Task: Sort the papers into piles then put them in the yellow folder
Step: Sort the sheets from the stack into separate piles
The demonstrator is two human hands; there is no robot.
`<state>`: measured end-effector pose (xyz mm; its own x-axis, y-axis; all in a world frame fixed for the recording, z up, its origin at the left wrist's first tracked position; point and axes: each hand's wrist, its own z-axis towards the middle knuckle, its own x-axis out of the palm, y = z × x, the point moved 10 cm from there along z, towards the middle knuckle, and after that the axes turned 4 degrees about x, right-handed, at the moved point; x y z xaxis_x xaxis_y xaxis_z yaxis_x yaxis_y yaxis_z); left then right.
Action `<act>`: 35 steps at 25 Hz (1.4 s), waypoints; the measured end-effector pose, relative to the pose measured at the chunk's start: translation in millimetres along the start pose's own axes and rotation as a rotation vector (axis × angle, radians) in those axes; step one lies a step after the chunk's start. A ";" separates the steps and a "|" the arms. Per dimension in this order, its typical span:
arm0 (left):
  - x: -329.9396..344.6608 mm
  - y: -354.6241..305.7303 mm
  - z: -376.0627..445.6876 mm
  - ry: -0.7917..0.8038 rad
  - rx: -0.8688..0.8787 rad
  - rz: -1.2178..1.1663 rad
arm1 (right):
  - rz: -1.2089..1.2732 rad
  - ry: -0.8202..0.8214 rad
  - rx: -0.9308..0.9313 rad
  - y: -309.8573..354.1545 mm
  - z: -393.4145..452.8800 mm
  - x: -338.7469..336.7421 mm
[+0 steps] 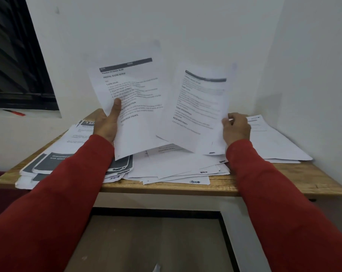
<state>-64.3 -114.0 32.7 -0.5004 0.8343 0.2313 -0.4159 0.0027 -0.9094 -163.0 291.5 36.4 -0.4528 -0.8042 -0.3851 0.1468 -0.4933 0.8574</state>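
Note:
My left hand grips a printed sheet with a dark header bar, held upright above the table, thumb on its front. My right hand pinches a second printed sheet by its right edge; this one is tilted and blurred. Below them, loose white papers lie scattered over the middle of the wooden table. A pile of pages with dark grey blocks sits at the left, and a pile of white sheets at the right. No yellow folder is visible.
The small table stands in a white-walled corner. A dark window with a sill is at the left, with a red pen on the sill. Under the table runs a black frame over a brown floor.

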 end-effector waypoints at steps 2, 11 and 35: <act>-4.5 -4.0 0.4 -0.050 0.028 -0.061 | -0.142 0.133 -0.038 -1.2 -3.7 19.3; 0.4 10.4 14.0 0.052 -0.016 -0.040 | -0.344 0.395 -0.201 13.2 -27.6 52.3; 31.8 15.6 -4.4 0.199 -0.067 0.020 | 0.448 0.478 -0.071 36.6 -38.9 34.2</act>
<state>-83.4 -85.0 24.3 -0.3457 0.9269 0.1462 -0.3527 0.0161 -0.9356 -138.9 233.0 41.3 0.1042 -0.9873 -0.1197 0.2955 -0.0842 0.9516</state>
